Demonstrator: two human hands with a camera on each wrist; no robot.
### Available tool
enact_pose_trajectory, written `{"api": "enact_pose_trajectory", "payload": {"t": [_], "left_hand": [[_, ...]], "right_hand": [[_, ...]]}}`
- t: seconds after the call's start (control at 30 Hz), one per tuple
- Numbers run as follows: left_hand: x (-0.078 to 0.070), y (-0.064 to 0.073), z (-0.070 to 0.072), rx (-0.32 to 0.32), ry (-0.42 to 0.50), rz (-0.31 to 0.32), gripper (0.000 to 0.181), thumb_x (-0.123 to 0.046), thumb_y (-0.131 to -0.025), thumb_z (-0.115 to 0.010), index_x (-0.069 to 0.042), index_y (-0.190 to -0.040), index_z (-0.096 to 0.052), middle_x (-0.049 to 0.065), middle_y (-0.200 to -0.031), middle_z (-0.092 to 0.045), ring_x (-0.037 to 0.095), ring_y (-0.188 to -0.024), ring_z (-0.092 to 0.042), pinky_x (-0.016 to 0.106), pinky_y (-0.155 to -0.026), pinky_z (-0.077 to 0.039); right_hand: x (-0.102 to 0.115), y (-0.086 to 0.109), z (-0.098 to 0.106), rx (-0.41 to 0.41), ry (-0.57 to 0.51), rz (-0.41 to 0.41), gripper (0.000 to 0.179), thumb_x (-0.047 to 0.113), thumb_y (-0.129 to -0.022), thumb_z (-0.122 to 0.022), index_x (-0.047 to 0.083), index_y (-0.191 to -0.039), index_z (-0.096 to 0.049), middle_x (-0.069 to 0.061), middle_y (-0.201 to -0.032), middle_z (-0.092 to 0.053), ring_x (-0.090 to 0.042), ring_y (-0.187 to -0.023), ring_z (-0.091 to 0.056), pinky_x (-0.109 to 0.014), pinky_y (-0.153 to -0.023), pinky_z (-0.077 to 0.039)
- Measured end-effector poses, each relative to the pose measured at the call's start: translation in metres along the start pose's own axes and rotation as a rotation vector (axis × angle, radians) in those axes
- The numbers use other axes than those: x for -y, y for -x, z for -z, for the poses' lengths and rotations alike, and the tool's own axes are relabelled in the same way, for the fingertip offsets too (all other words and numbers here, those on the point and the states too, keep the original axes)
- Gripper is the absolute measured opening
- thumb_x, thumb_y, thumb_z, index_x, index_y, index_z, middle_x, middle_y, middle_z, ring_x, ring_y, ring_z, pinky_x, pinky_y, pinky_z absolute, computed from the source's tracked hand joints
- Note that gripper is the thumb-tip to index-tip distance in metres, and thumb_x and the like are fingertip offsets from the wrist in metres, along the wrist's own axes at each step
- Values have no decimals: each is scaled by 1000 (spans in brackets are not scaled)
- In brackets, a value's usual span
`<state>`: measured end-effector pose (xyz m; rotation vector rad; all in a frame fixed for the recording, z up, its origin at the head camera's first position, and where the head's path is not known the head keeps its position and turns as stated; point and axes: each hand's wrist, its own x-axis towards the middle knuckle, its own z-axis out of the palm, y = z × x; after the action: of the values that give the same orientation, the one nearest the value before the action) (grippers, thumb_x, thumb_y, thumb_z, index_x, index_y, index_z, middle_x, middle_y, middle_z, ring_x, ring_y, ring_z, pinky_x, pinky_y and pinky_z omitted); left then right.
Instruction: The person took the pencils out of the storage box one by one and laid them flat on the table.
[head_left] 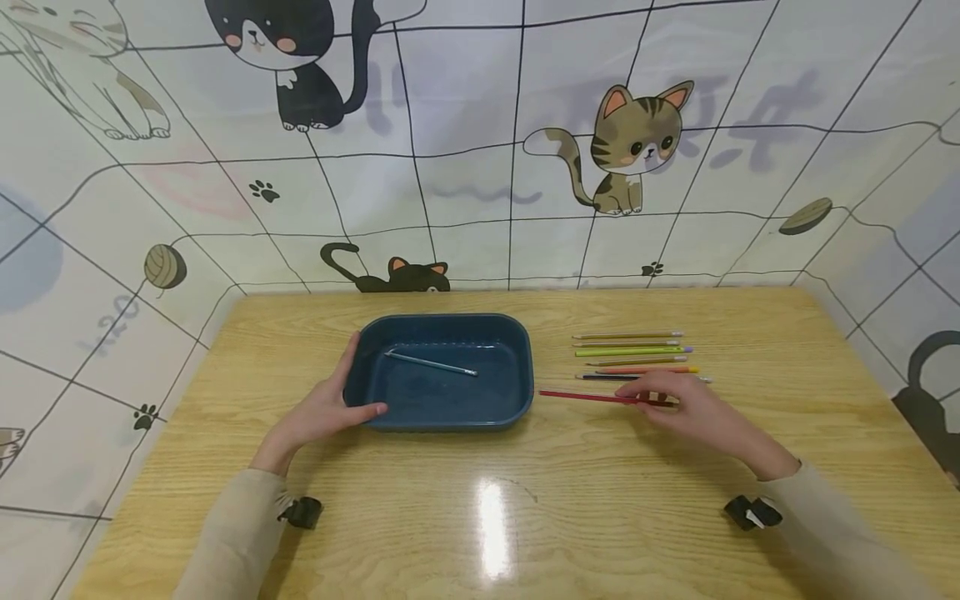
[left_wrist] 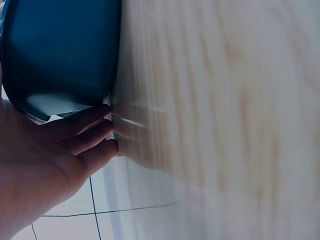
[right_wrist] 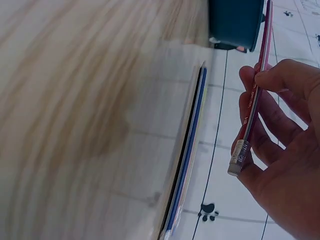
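A dark blue rectangular dish (head_left: 450,421) sits on the table with one light blue pencil (head_left: 431,362) inside. My left hand (head_left: 322,410) holds the dish's left end, thumb over the near rim and fingers along the outer wall. In the left wrist view, three of its fingers (left_wrist: 87,132) show beside the dish. To the right of the dish, my right hand (head_left: 686,412) pinches a red pencil (head_left: 585,396) between thumb and fingers, near its eraser end. The pencil's other end points left, close to the dish's right wall.
Several pencils lie roughly parallel beyond my right hand, among them a lime green pencil (head_left: 626,352) and a dark blue pencil (right_wrist: 187,150). The wooden table (head_left: 615,517) meets a cat-patterned cloth (head_left: 465,192) at the back and sides.
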<state>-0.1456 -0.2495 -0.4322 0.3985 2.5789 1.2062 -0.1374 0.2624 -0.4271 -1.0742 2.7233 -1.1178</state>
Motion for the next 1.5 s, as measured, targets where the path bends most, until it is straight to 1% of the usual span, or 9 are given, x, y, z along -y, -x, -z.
{"api": "enact_pose_trajectory", "payload": {"t": [0.07,0.2,0.43,0.57,0.77,1.03,1.1,1.3,1.5], "left_hand": [[-1,0,0,-1,-4,2,114,-33,-84,-75,-23,-154,13,24,-157,1,50,-137,-18,64,-105,-22],[0,-1,1,-2,-11,3,114,-34,-84,-75,-22,-155,12,23,-158,1,51,-136,-21,63,-104,-23],[0,-1,1,-1,-11,13,114,-35,-84,-75,-22,-155,13,23,-158,1,52,-136,-21,64,-104,-24],[-1,-1,1,0,-13,16,113,-35,-84,-75,-23,-155,13,22,-158,1,50,-137,-20,63,-105,-23],[-2,0,2,4,-12,8,113,-33,-84,-75,-21,-154,13,23,-158,2,50,-137,-17,63,-105,-22],[-2,-1,2,6,6,6,113,-34,-84,-74,-20,-154,13,20,-159,3,47,-140,-12,62,-107,-18],[-2,-1,2,5,7,1,113,-33,-84,-75,-19,-155,12,20,-159,3,47,-140,-13,62,-107,-18],[-4,0,3,5,11,-7,113,-30,-84,-76,-19,-155,12,22,-158,3,49,-138,-16,63,-106,-20],[-5,1,4,9,11,-6,114,-28,-83,-77,-18,-155,12,22,-158,3,50,-138,-17,63,-106,-21]], "right_hand": [[-4,6,4,-9,12,-10,41,-17,-78,-66,11,-107,-70,6,-97,-66,-5,-78,-56,-23,-61,-49],[-12,14,10,-34,59,7,42,-19,-76,-68,11,-105,-70,3,-97,-65,-3,-76,-54,-23,-59,-48],[-21,16,16,-44,171,22,41,-17,-74,-71,12,-102,-72,-3,-103,-65,-10,-86,-57,-26,-64,-48],[-26,16,16,-37,185,21,39,-17,-73,-71,11,-101,-72,-2,-99,-66,-9,-83,-57,-26,-63,-48],[-35,15,17,-20,196,35,36,-16,-74,-72,10,-99,-72,-1,-95,-67,-13,-78,-59,-27,-62,-48],[-40,11,20,18,255,-5,33,-13,-74,-73,11,-96,-72,4,-91,-66,-11,-76,-58,-30,-62,-48],[-41,10,21,30,275,-24,31,-11,-75,-74,11,-97,-72,3,-92,-66,-15,-78,-60,-32,-64,-49],[-41,7,22,72,292,-89,26,-7,-79,-73,8,-99,-72,0,-94,-67,-19,-82,-63,-36,-67,-51],[-41,5,22,76,327,-88,24,-7,-78,-73,8,-96,-72,-2,-93,-66,-19,-80,-62,-37,-66,-51]]}}
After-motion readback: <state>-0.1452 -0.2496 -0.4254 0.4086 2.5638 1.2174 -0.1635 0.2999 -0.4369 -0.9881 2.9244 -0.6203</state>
